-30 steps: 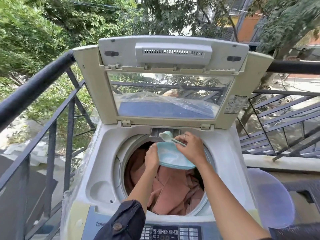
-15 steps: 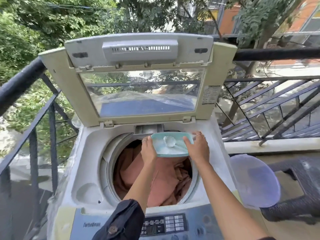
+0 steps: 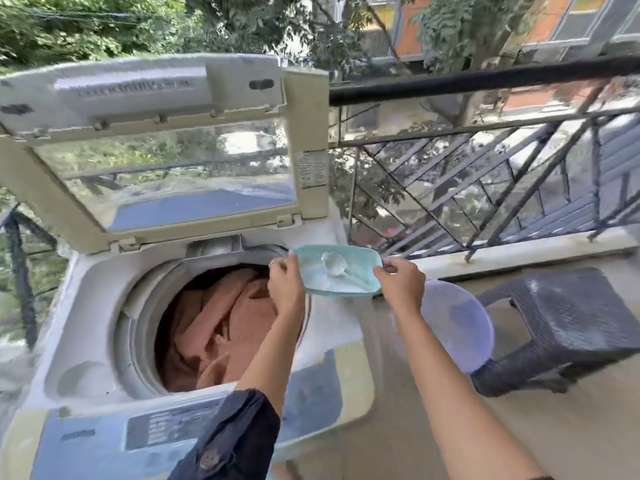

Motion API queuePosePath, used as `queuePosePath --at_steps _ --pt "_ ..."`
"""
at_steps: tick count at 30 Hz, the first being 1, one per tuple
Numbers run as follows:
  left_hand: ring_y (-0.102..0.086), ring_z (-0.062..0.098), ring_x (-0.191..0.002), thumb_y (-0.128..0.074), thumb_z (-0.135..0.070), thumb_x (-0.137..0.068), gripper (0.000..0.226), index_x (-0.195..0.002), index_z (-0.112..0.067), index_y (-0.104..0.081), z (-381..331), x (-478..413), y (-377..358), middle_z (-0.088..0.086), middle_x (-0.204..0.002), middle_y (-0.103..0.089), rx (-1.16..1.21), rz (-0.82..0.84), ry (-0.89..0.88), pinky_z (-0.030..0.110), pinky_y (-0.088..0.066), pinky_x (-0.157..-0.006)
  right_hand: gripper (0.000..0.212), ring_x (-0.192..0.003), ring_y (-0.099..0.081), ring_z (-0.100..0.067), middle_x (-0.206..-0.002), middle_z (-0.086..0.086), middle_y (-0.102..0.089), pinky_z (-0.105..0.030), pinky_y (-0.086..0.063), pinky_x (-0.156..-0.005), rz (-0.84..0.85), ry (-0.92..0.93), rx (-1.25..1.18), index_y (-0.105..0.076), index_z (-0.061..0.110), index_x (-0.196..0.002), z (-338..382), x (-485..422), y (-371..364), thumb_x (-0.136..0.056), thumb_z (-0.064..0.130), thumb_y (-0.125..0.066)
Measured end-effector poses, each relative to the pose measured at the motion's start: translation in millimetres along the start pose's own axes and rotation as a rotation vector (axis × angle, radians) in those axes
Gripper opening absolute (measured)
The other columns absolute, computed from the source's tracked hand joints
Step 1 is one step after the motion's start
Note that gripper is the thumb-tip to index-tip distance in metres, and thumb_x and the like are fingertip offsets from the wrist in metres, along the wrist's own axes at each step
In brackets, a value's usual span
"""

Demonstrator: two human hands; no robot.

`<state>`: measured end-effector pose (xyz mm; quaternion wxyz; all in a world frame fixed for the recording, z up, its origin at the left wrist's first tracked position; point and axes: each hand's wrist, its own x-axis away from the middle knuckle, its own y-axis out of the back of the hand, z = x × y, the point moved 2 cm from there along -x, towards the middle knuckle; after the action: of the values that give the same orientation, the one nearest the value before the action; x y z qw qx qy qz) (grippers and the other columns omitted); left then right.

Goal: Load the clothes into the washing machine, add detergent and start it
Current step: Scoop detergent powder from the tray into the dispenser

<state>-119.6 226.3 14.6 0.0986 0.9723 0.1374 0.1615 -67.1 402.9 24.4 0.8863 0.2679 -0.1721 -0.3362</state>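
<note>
At frame centre, both hands, left hand (image 3: 284, 285) and right hand (image 3: 401, 283), pinch the detergent tub (image 3: 337, 271) level, keeping the powder and scoop (image 3: 334, 264) inside.

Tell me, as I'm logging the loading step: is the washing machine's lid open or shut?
Open. The lid stands raised at the back, and the pink clothes lie exposed below it.

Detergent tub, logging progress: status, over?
Left hand, right hand gripping detergent tub ends, scoop inside. Clothes in drum, lid up. Nothing in the way.
</note>
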Motion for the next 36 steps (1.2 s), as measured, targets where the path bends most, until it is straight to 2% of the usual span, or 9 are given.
queuePosePath --at_steps 8,14,19,24,26,28,31,34,36 --pt "-0.051 0.022 -0.095 -0.046 -0.032 -0.097 0.022 -0.094 -0.011 -0.052 -6 87 -111 0.008 -0.097 -0.057 -0.029 0.096 -0.063 0.03 -0.034 -0.08 0.021 -0.094 -0.064 -0.03 -0.093 -0.012 -0.073 -0.034 -0.047 -0.083 -0.095 -0.088 -0.078 -0.07 0.007 -0.097 -77 -32 113 -0.077 0.012 -0.065" --pt "-0.056 0.024 -0.1 -0.052 -0.024 -0.093 0.011 -0.093 -0.014 -0.054 5 129 -196 0.004 -0.097 -0.059 -0.034 0.214 -0.045 0.033 -0.038 -0.085 0.02 -0.093 -0.065 -0.029 -0.092 -0.011 -0.074 -0.028 -0.041 -0.072 -0.217 -0.175 -0.1 -0.071 0.008 -0.096 -134 -57 176 -0.078 0.013 -0.063" --pt "-0.057 0.027 -0.11 -0.053 -0.022 -0.09 0.022 -0.105 -0.012 -0.066 16 148 -273 0.011 -0.111 -0.066 -0.167 0.321 -0.095 0.038 -0.042 -0.098 0.019 -0.092 -0.065 -0.031 -0.092 -0.012 -0.073 -0.032 -0.047 -0.077 -0.311 -0.295 -0.124 -0.07 0.008 -0.094 -184 -89 217 -0.077 0.011 -0.062" --pt "-0.055 0.019 -0.1 -0.043 -0.022 -0.096 0.029 -0.112 -0.013 -0.065 11 170 -366 0.006 -0.108 -0.064 -0.208 0.461 -0.099 0.029 -0.041 -0.089 0.021 -0.096 -0.064 -0.034 -0.097 -0.014 -0.073 -0.037 -0.049 -0.083 -0.418 -0.415 -0.113 -0.069 0.008 -0.096 -235 -140 257 -0.078 0.011 -0.059" --pt "-0.06 0.025 -0.1 -0.044 -0.023 -0.094 0.028 -0.109 -0.014 -0.066 8 174 -407 0.011 -0.108 -0.066 -0.198 0.532 -0.081 0.036 -0.047 -0.095 0.021 -0.099 -0.063 -0.035 -0.1 -0.014 -0.072 -0.038 -0.048 -0.084 -0.44 -0.463 -0.101 -0.068 0.007 -0.098 -254 -166 272 -0.08 0.01 -0.058" --pt "-0.064 0.034 -0.099 -0.045 -0.03 -0.087 0.033 -0.104 -0.014 -0.068 10 173 -447 0.017 -0.105 -0.068 -0.248 0.576 -0.067 0.043 -0.051 -0.092 0.021 -0.1 -0.063 -0.035 -0.101 -0.015 -0.072 -0.037 -0.048 -0.083 -0.452 -0.504 -0.086 -0.067 0.007 -0.1 -269 -189 285 -0.081 0.011 -0.059" --pt "-0.066 0.033 -0.098 -0.046 -0.037 -0.066 0.044 -0.095 -0.014 -0.071 12 174 -505 0.017 -0.099 -0.071 -0.263 0.639 -0.004 0.044 -0.053 -0.09 0.02 -0.1 -0.064 -0.033 -0.102 -0.014 -0.072 -0.034 -0.047 -0.082 -0.5 -0.57 -0.097 -0.066 0.006 -0.1 -292 -221 303 -0.082 0.011 -0.059" --pt "-0.068 0.033 -0.096 -0.052 -0.034 -0.063 0.026 -0.079 -0.02 -0.068 29 172 -560 0.017 -0.093 -0.072 -0.305 0.722 0.063 0.045 -0.053 -0.09 0.022 -0.102 -0.063 -0.031 -0.106 -0.013 -0.071 -0.033 -0.047 -0.081 -0.543 -0.648 -0.108 -0.065 0.006 -0.105 -316 -245 315 -0.084 0.012 -0.059" --pt "-0.068 0.033 -0.096 -0.056 -0.026 -0.068 0.019 -0.081 -0.023 -0.069 37 175 -589 0.014 -0.092 -0.072 -0.316 0.777 0.082 0.046 -0.054 -0.09 0.024 -0.104 -0.063 -0.031 -0.107 -0.015 -0.07 -0.033 -0.047 -0.083 -0.568 -0.678 -0.135 -0.064 0.004 -0.107 -336 -259 320 -0.085 0.011 -0.06"
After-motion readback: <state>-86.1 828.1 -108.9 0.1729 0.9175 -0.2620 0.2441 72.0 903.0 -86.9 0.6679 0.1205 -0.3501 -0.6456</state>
